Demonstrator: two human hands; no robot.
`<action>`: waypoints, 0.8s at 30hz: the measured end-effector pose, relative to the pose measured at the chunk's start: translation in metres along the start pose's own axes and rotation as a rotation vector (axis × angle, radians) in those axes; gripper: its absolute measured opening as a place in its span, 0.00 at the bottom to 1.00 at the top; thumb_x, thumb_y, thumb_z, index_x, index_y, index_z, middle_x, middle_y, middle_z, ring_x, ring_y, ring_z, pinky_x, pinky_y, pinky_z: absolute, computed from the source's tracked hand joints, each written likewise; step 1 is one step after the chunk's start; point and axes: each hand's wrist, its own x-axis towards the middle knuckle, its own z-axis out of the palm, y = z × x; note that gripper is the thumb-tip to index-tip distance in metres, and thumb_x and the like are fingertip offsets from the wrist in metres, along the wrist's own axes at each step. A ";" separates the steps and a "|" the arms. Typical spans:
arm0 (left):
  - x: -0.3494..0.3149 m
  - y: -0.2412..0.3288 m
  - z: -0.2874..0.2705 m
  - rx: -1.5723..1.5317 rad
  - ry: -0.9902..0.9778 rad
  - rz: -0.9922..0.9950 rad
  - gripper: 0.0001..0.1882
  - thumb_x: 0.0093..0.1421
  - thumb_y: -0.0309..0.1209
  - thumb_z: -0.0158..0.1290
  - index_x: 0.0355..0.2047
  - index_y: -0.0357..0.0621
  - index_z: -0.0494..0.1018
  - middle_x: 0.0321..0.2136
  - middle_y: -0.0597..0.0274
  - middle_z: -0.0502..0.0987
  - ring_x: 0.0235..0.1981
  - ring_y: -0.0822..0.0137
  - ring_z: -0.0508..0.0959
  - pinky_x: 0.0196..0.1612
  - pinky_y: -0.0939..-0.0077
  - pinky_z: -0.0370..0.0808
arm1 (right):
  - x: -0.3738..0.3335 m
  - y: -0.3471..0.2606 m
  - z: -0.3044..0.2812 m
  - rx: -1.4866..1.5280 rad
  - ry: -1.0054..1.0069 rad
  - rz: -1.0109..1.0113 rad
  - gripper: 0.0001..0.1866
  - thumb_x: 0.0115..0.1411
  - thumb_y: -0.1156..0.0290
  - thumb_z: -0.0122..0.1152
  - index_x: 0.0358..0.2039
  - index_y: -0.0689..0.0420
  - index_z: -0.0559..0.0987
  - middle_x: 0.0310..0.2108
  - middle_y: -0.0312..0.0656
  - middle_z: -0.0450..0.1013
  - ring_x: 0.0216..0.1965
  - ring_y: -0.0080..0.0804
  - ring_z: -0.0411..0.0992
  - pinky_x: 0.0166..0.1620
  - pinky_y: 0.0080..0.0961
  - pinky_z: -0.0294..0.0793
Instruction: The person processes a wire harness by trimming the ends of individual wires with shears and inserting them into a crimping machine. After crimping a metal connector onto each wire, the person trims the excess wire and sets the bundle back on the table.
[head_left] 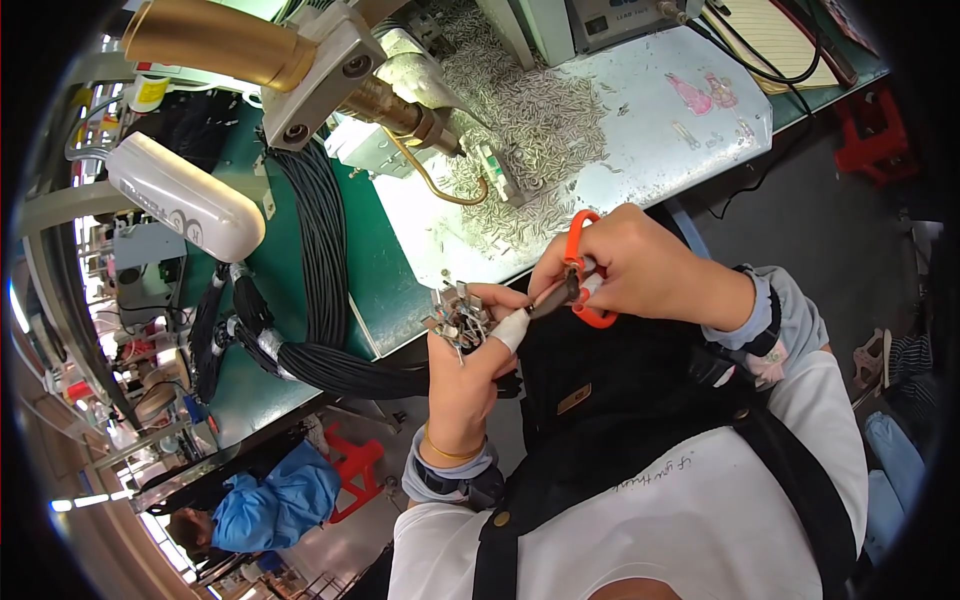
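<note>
My left hand [458,385] is closed around a bundle of thin black cables [355,372], whose small metal-tipped ends [462,322] stick up in a cluster above the fist. White tape wraps the left thumb. My right hand [645,265] grips a pair of orange-handled scissors [582,238], fingers through the loops. Their dark blades point left and reach the left thumb and forefinger tips, which pinch together. Whatever sits between blades and fingertips is too small to make out. Both hands are just in front of the pale metal work plate [650,150].
Metal clippings [545,115] cover part of the plate. Over it hangs a machine head with a brass-coloured cylinder [215,42]. A white rounded housing [185,198] and more black cables [318,240] are at left. Red stools [355,470] and a person in blue [275,500] are beyond.
</note>
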 end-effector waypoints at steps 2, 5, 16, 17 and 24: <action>0.001 -0.002 0.003 -0.027 0.008 -0.006 0.07 0.48 0.18 0.49 0.31 0.34 0.68 0.19 0.66 0.67 0.12 0.82 0.56 0.14 0.88 0.51 | -0.001 0.003 0.006 0.023 0.049 -0.056 0.07 0.43 0.76 0.62 0.25 0.55 0.75 0.21 0.38 0.73 0.20 0.29 0.71 0.22 0.18 0.68; 0.003 -0.003 0.004 -0.082 0.023 -0.017 0.06 0.48 0.20 0.48 0.29 0.35 0.67 0.17 0.67 0.65 0.09 0.82 0.53 0.13 0.88 0.49 | -0.005 0.004 0.015 0.067 0.147 -0.167 0.08 0.43 0.78 0.62 0.26 0.57 0.74 0.22 0.38 0.73 0.19 0.30 0.71 0.22 0.19 0.67; 0.004 -0.028 0.017 0.404 0.211 0.538 0.09 0.45 0.14 0.53 0.29 0.33 0.70 0.27 0.61 0.73 0.27 0.76 0.72 0.32 0.85 0.68 | -0.013 0.002 0.041 0.191 0.288 0.119 0.05 0.53 0.78 0.52 0.30 0.61 0.66 0.28 0.41 0.72 0.29 0.25 0.72 0.30 0.17 0.68; 0.005 -0.029 0.018 0.405 0.207 0.536 0.09 0.45 0.14 0.53 0.29 0.33 0.70 0.27 0.61 0.73 0.27 0.76 0.72 0.32 0.85 0.68 | -0.013 0.000 0.040 0.191 0.292 0.122 0.05 0.53 0.78 0.52 0.30 0.61 0.66 0.28 0.41 0.72 0.29 0.25 0.72 0.30 0.17 0.68; 0.006 -0.033 0.010 0.703 0.130 0.800 0.11 0.46 0.14 0.54 0.32 0.32 0.69 0.30 0.58 0.74 0.29 0.74 0.73 0.34 0.84 0.69 | -0.016 -0.005 0.035 0.258 0.202 0.206 0.03 0.55 0.77 0.49 0.29 0.62 0.65 0.27 0.41 0.71 0.38 0.24 0.71 0.33 0.16 0.69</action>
